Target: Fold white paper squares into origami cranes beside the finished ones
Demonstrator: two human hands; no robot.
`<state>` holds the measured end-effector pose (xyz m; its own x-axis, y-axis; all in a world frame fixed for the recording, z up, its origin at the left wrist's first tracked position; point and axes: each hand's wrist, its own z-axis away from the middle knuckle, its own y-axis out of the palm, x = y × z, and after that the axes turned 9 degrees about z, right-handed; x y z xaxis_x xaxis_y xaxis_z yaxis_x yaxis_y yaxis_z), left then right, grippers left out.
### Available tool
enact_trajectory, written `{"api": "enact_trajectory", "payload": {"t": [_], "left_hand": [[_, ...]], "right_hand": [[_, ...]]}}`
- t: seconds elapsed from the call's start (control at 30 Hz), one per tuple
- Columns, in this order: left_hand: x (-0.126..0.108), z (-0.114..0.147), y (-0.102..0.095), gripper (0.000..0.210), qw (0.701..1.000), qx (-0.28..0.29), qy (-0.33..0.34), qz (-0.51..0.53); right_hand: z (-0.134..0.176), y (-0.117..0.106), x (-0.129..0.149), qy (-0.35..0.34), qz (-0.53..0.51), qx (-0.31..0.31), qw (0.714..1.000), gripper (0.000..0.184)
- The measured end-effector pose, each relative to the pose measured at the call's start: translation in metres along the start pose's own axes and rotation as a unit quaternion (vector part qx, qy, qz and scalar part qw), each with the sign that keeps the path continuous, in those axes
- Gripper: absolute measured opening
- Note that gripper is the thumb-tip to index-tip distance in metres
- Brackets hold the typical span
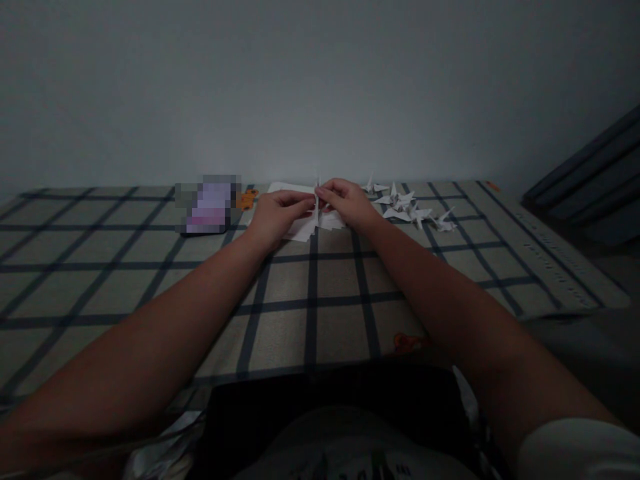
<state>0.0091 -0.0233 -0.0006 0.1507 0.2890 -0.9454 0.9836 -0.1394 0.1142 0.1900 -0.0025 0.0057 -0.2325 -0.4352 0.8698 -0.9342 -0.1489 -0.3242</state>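
Note:
Both hands meet over the far part of the table. My left hand [278, 213] and my right hand [347, 201] pinch a small folded piece of white paper [317, 208] between their fingertips, holding it upright and narrow. Beneath them lie several loose white paper sheets [301, 231], fanned out and partly hidden by the hands. Just right of my right hand rests a group of several folded white paper cranes [400, 202].
A phone [213, 205], pixelated, lies left of the hands, with an orange-handled object [248, 199] beside it. A red-orange object [407, 342] sits at the table's near edge. The checked tablecloth [280, 333] covers the table, which meets a plain wall [320, 87].

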Motion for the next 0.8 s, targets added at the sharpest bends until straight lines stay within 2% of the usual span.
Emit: {"api": "enact_trajectory", "payload": {"t": [0.1, 0.3, 0.53, 0.8], "left_hand": [[-0.002, 0.001, 0.001, 0.034, 1.0, 0.005, 0.0, 0.007], [-0.004, 0.002, 0.0, 0.035, 0.999, 0.012, 0.003, -0.045], [-0.006, 0.003, 0.001, 0.034, 0.996, 0.046, 0.002, -0.072], [-0.004, 0.004, 0.003, 0.035, 0.999, 0.041, -0.011, -0.028]], "right_hand": [[0.001, -0.001, 0.003, 0.002, 0.009, 0.014, 1.0, 0.028], [0.001, 0.0, 0.004, -0.008, 0.001, 0.037, 0.999, 0.019], [0.0, 0.006, 0.002, 0.007, 0.023, 0.002, 1.0, 0.027], [0.003, -0.001, 0.012, 0.011, 0.012, 0.033, 0.999, 0.028]]}}
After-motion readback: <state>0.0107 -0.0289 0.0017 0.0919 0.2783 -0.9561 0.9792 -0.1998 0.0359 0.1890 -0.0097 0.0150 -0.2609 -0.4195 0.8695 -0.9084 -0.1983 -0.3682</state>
